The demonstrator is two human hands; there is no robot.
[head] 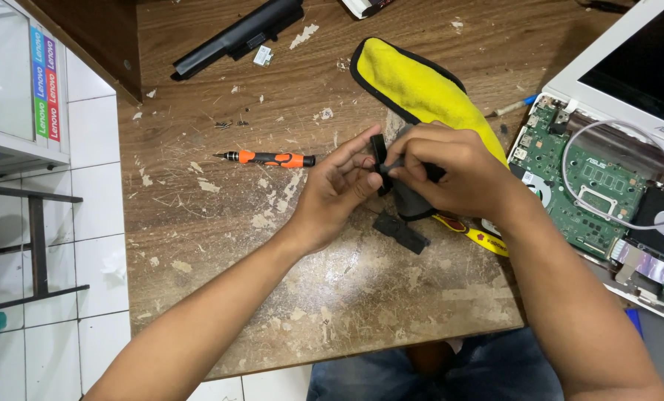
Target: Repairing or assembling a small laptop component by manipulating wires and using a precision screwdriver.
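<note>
- Left hand [337,194]: fingers half curled, thumb and fingertips pinching a small black part [379,163] upright near the middle of the surface [220,245].
- Right hand [451,174]: closed, pinching the same part with a grey cloth [410,200].
- Yellow cloth [421,89] lies just behind; screwdriver [267,158] to the left.

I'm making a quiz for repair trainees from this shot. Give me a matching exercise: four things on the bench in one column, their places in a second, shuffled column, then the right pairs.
Things:
1. screwdriver
2. yellow cloth
3. opened laptop
4. long black battery

Places:
A. at the table's right edge
B. left of the left hand, lying flat
C. at the far edge, top left
D. behind the right hand

Pairs: 1-B, 2-D, 3-A, 4-C
</note>
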